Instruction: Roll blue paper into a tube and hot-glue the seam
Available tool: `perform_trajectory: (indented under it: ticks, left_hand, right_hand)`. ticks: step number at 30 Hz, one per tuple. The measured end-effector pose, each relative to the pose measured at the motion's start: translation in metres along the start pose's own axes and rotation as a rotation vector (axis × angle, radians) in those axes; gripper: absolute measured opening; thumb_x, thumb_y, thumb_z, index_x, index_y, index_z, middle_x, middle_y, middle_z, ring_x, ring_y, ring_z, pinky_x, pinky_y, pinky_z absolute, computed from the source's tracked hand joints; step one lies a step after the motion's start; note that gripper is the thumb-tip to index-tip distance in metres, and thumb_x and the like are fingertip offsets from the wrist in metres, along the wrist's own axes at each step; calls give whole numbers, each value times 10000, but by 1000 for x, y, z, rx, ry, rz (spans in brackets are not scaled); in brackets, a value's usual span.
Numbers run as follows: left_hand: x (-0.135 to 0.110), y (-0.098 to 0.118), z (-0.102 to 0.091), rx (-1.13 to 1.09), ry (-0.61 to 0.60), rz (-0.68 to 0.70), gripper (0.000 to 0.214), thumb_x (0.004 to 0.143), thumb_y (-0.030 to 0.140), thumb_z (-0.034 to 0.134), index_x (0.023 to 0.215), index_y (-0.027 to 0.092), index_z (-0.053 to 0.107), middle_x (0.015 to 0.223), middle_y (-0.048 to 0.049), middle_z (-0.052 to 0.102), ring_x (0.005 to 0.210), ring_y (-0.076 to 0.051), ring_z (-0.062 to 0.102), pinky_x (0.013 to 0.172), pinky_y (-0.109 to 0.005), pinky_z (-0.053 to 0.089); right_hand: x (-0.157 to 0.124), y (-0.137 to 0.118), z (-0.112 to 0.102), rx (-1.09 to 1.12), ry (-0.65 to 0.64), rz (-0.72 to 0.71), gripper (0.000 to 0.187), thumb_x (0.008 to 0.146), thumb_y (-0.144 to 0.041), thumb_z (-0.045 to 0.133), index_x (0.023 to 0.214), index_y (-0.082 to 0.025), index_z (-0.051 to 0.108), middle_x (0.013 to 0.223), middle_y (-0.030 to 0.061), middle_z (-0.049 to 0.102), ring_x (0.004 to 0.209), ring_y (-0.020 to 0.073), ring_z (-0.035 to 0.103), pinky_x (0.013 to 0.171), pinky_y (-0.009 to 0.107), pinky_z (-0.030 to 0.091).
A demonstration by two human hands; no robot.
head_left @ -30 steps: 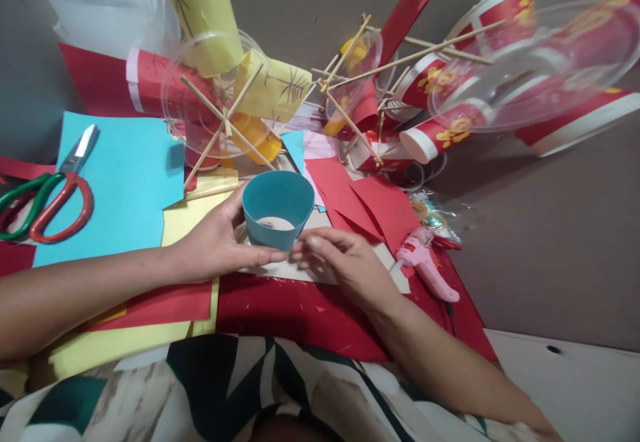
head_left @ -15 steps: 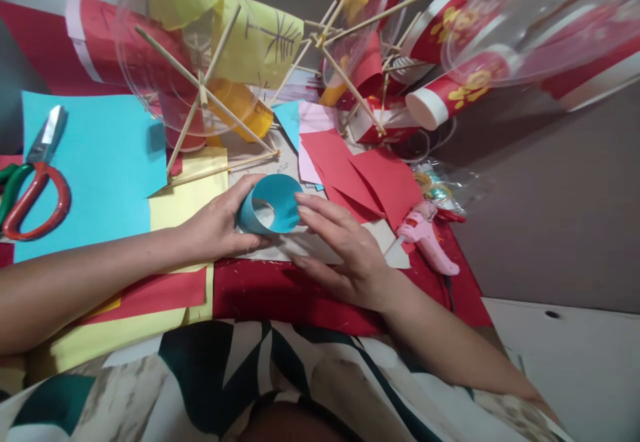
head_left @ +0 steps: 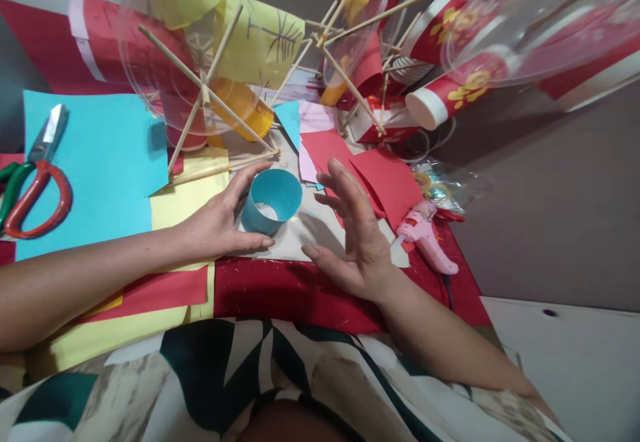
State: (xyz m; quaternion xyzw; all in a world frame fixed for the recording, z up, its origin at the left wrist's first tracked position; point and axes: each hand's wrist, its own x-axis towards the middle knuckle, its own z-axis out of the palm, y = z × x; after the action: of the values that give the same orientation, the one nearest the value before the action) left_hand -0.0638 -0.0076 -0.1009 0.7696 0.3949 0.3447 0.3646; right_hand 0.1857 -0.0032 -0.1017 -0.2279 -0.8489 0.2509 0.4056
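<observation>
A blue paper ring (head_left: 273,201) stands on a pale sheet of card (head_left: 305,232) in the middle of the table. My left hand (head_left: 220,219) curls around the ring's left side, thumb and fingers touching it. Just right of the ring my right hand (head_left: 353,229) hovers with its fingers spread and nothing in them, clear of the ring. A pink glue gun (head_left: 425,242) lies to the right of that hand on red paper.
Red-and-green scissors (head_left: 30,175) lie on a light blue sheet (head_left: 95,169) at the left. Clear plastic domes on wooden skewers (head_left: 200,89), yellow and red paper rolls and red paper cups (head_left: 450,95) crowd the back. Red and yellow sheets cover the near table.
The ring was tipped on its side under both hands; it now stands upright. My right hand has lifted off it and opened. The left hand stays on it.
</observation>
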Motion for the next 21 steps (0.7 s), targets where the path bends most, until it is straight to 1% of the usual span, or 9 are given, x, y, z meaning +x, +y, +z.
perform_trajectory:
  ticks: [3, 5, 7, 9, 11, 13, 16, 18, 21]
  left_hand:
    - [0, 1, 1, -12, 8, 4, 971, 728, 342, 819, 1509, 193, 262, 1576, -165, 327, 1439, -309, 372, 1179, -408, 329]
    - [-1, 1, 3, -36, 4, -10, 927, 756, 337, 797, 1505, 189, 271, 1563, -161, 351, 1409, -298, 415, 1160, -399, 359]
    - [-1, 1, 6, -54, 6, -15, 890, 774, 337, 782, 1499, 192, 286, 1552, -154, 371, 1391, -296, 437, 1149, -403, 374]
    - [-2, 1, 7, -60, 18, -6, 871, 776, 327, 780, 1493, 195, 304, 1551, -150, 377, 1401, -302, 421, 1167, -423, 347]
    - [-2, 2, 7, -113, 26, -20, 859, 766, 313, 790, 1482, 196, 330, 1558, -154, 376, 1399, -307, 421, 1171, -440, 338]
    - [-2, 4, 6, -263, 10, -104, 844, 748, 317, 810, 1457, 199, 370, 1533, -160, 422, 1344, -308, 489, 1117, -440, 411]
    - [0, 9, 2, -576, -118, -314, 796, 733, 332, 826, 1413, 196, 435, 1363, -153, 598, 1166, -295, 632, 943, -406, 541]
    - [2, 12, -1, -737, -229, -424, 762, 747, 330, 817, 1409, 194, 466, 1258, -139, 665, 1084, -277, 673, 856, -364, 569]
    - [4, 16, -3, -898, -332, -497, 718, 775, 334, 801, 1416, 215, 500, 1267, -130, 669, 1050, -242, 688, 809, -295, 568]
  right_hand:
    - [2, -2, 0, -35, -53, -16, 926, 852, -213, 685, 1591, -329, 139, 1679, 55, 163, 1521, 316, 242, 1185, 534, 352]
    - [4, -4, 0, -93, -140, -42, 881, 861, -209, 681, 1585, -311, 188, 1674, 70, 179, 1525, 292, 237, 1213, 506, 307]
    - [6, -4, 1, -131, -194, -50, 829, 872, -195, 667, 1574, -301, 238, 1666, 80, 200, 1523, 275, 245, 1221, 484, 297]
    - [6, -4, 1, -124, -159, -41, 808, 873, -184, 660, 1566, -302, 261, 1651, 87, 242, 1511, 274, 273, 1208, 481, 325]
    - [4, -3, 2, -77, -73, -20, 795, 869, -184, 659, 1555, -327, 283, 1632, 76, 290, 1492, 286, 315, 1177, 497, 374]
    - [2, -3, 1, -12, 17, 19, 768, 872, -196, 654, 1539, -363, 310, 1617, 52, 326, 1465, 302, 362, 1128, 508, 436]
    - [1, -4, -3, 77, 114, 101, 684, 899, -231, 629, 1506, -401, 365, 1581, 23, 400, 1416, 294, 435, 1071, 491, 491]
    - [2, -6, -7, 150, 142, 170, 620, 919, -252, 615, 1482, -405, 405, 1527, 19, 483, 1393, 270, 470, 1076, 468, 488]
    - [6, -10, -13, 243, 87, 288, 484, 928, -282, 619, 1398, -363, 533, 1434, 30, 583, 1362, 245, 512, 1090, 437, 470]
